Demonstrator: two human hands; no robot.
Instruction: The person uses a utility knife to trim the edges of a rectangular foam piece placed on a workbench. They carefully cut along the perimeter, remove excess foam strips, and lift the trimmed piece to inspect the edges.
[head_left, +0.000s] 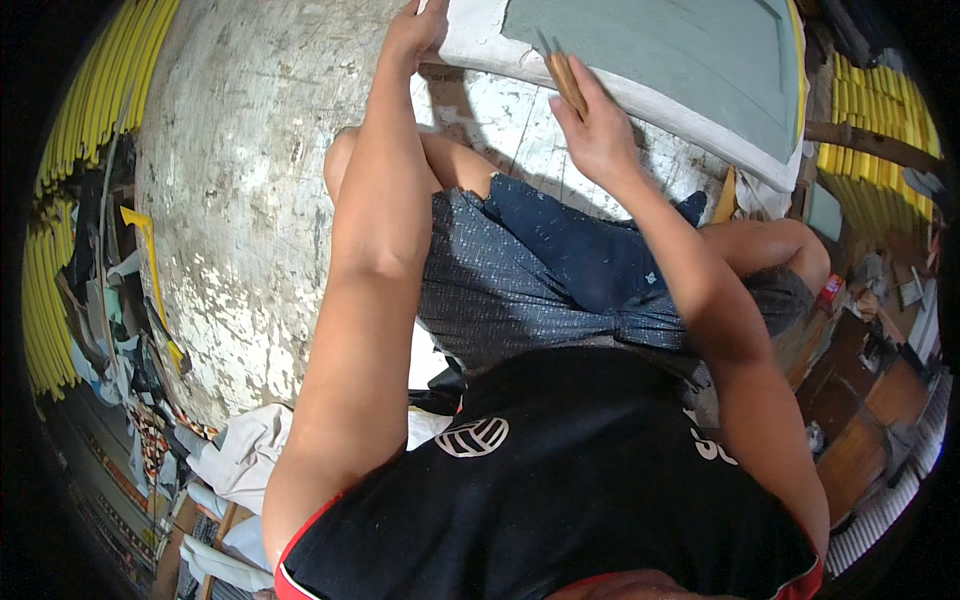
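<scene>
My right hand (600, 135) is closed around the wooden handle of a two-pronged tool (564, 84), whose thin metal prongs point up towards a panel and look blurred. The panel (652, 67) has a grey-green face, a white fabric-like border and a yellow strip along its right side. Beside the prongs, the border's inner edge (525, 52) looks ragged. At the panel's upper left, my left hand (420, 30) rests on the white border with its fingers at the picture's rim; its exact hold is partly hidden.
I sit cross-legged on a worn, paint-stained surface (240, 150). Yellow ribbed stacks (97, 90) stand at the left and right. A yellow-handled tool (154, 262) lies along the left edge, near cloth scraps (251, 450). Clutter and brown boards (855, 420) are at the lower right.
</scene>
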